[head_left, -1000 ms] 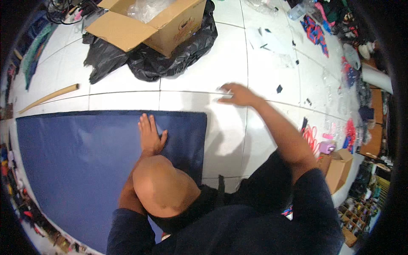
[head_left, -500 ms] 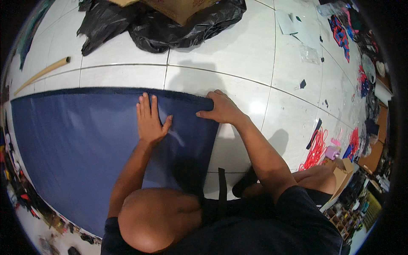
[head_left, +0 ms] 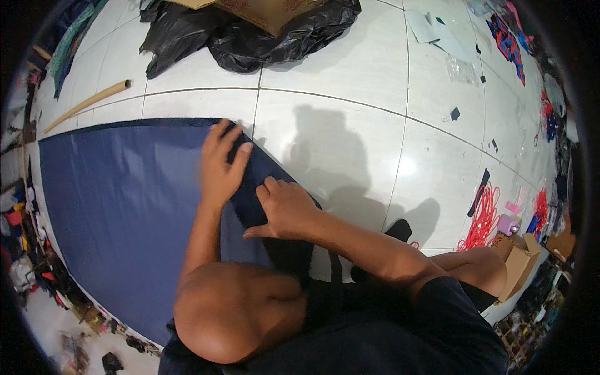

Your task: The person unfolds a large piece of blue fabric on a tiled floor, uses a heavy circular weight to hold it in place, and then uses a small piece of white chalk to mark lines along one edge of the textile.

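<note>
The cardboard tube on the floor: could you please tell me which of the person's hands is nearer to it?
Left. The left hand lies flat on the blue sheet, right of the cardboard tube; the right hand sits farther right.

The person is wearing a dark navy short-sleeved shirt, leaving both forearms bare down to the left hand (head_left: 220, 167) and right hand (head_left: 286, 209); a bare knee is showing.

Both hands (head_left: 250, 187) on sheet (head_left: 119, 212), on floor (head_left: 356, 112)
</note>
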A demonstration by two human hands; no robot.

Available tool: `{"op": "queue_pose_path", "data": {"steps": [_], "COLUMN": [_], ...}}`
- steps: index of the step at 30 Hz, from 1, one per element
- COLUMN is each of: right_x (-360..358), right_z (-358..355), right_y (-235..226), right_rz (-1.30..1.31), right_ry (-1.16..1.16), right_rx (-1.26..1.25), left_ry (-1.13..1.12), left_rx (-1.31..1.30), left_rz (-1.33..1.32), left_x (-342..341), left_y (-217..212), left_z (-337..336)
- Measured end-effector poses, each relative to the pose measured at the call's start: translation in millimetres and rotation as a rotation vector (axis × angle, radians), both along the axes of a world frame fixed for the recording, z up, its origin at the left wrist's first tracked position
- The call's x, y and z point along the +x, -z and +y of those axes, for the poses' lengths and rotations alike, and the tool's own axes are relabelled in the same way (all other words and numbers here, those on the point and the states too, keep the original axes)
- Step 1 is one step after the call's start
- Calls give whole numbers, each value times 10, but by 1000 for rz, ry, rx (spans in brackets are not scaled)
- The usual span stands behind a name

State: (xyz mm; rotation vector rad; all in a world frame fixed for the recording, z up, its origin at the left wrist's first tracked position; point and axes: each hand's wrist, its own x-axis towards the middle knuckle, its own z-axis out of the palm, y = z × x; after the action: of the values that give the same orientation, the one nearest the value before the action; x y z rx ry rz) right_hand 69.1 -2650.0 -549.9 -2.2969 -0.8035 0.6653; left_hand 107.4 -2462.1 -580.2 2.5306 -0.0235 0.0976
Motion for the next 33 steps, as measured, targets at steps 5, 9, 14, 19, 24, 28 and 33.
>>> {"op": "queue_pose_path", "data": {"steps": [5,9,14,19,24,28,33], "right_x": [204,395,231,352,297,270,257], "right_z": [-87,-399,-457,-554,-654,-358,-435], "right_y": [610,814,920,1025,1181,568,823], "right_rz": [94,231,295,515,488,49,124], "right_ry": [-54,232,266,345,673,170,247], "right_rx": [212,193,205,203,266,-25,32], "left_ry": [146,106,105,74,69,63,79], "left_rx": [86,-58,-114,-137,-143,-140,-151], "left_rz": [117,58,52,11,-1,6,4], "left_x": [-249,-331,-326,-326,-315,-355,-325], "left_y": [516,710,778,890,903,880,927], "left_z": [29,51,16,20,-10,51,-8]}}
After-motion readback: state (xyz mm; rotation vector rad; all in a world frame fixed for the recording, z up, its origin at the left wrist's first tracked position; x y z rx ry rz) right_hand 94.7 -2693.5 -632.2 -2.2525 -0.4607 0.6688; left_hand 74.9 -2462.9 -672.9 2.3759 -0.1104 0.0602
